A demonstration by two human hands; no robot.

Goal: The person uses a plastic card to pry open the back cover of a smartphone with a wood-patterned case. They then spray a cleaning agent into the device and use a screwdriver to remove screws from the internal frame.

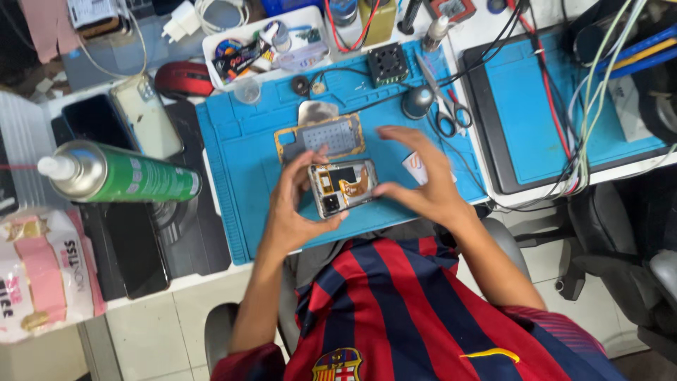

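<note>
An opened phone (343,186) with its back off, showing the inner frame and an orange flex cable, is held above the blue work mat (240,155). My left hand (293,204) grips the phone's left side, thumb on its lower edge. My right hand (421,176) touches the phone's right edge with thumb and fingertips, the other fingers spread. Just behind the phone, a removed panel with a gold rim (321,137) lies on the mat.
A green spray can (120,175) stands at the left beside dark phones (92,120). A white parts tray (264,46), red mouse (183,79), scissors (444,109), a small square fan (387,65) and many cables (564,127) crowd the back. A second blue mat (536,106) lies right.
</note>
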